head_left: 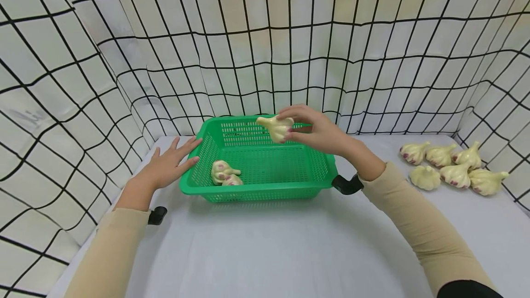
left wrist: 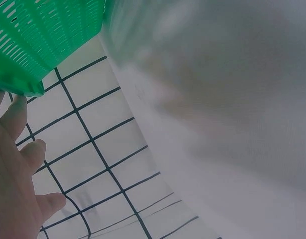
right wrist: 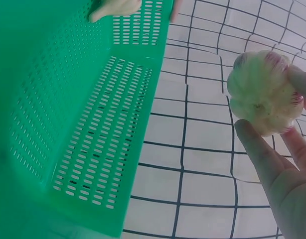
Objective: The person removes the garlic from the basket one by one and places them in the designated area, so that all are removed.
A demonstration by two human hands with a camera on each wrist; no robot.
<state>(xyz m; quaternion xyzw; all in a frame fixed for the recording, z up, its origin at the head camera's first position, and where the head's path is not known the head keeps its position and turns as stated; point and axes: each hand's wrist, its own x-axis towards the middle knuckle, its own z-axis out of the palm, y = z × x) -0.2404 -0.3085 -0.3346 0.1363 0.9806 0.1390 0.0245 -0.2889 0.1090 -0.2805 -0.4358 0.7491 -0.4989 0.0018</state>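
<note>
My right hand (head_left: 316, 128) pinches a garlic bulb (head_left: 276, 128) between thumb and fingers, above the green plastic basket (head_left: 265, 191). In the right wrist view the bulb's rounded root end (right wrist: 265, 94) faces the camera, streaked with purple. Spread fingers of my left hand (head_left: 167, 167) rest at the basket's left rim. From below, the left wrist view shows that hand (left wrist: 16, 174) with its fingertips at the basket's edge (left wrist: 23, 84). Two garlic bulbs (head_left: 223, 172) lie in the basket's front left corner.
Several more garlic bulbs (head_left: 455, 167) sit grouped on the white tabletop (head_left: 265, 247) at the right. Black netting (head_left: 290, 45) over white walls stands behind the basket and along both sides.
</note>
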